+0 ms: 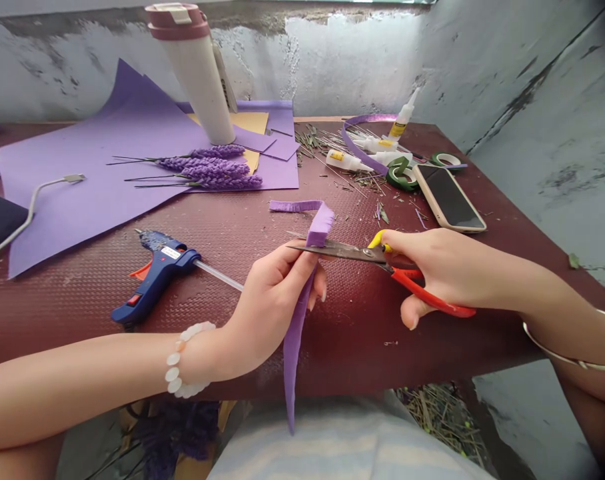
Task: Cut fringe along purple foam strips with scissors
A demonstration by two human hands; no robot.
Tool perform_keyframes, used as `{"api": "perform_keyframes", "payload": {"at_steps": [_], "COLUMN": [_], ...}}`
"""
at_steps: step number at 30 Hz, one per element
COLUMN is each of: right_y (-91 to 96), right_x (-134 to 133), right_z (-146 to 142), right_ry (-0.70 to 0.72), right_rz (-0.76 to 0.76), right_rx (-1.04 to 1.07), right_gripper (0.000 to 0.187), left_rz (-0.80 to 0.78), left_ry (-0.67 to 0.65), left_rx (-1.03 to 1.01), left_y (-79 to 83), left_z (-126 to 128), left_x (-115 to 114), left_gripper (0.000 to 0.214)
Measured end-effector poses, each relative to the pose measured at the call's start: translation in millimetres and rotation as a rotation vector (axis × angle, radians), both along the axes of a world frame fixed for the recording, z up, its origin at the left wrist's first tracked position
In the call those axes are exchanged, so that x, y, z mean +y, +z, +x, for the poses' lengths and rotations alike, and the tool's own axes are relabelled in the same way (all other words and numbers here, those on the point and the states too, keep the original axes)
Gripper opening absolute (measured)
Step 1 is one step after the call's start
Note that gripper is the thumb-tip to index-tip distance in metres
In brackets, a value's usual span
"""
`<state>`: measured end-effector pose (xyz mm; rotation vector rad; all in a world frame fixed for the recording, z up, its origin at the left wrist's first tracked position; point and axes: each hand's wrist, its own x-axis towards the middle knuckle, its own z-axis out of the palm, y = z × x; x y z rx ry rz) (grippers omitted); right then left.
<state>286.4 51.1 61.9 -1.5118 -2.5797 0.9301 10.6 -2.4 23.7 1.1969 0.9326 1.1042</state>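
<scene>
to the right of the blue glue gun (163, 270), the left grip (275, 297) pinches a purple strip (294, 357) while the right grip (445, 267), clamped on red-handled scissors (351, 251), holds them across it; short, even snips (left thumb (306, 265) tucked clear) should likely keep cuts tidy.

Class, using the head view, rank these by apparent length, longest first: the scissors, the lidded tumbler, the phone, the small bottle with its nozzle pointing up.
1. Scissors (nearness to the camera helps)
2. Lidded tumbler
3. Phone
4. Small bottle
</scene>
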Motion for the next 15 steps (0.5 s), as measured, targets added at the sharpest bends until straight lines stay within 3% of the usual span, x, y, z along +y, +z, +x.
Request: {"api": "perform_keyframes", "payload": {"at_steps": [6, 10, 15], "right_y": [0.7, -8.3, -23.7], "right_x": [-2, 2, 5], "right_z": [-2, 3, 12], "right_ry": [-0.014, 0.005, 0.063], "right_rz": [0.021, 0.039, 0.071], "right_rx": [0.005, 0.019, 0.058], "right_gripper": [0.085, 0.086, 0.068], "left_rz": [0.024, 0.046, 0.065], "left_ry": [-0.026, -0.016, -0.042], "left_rx": [0.061, 0.1, 0.069], "left_y": [-0.8, -1.5, -3.0], "left_z": [-1, -1, 0], "left_x": [1, 2, 2], "left_gripper": [0.043, 0.044, 0.04]}}
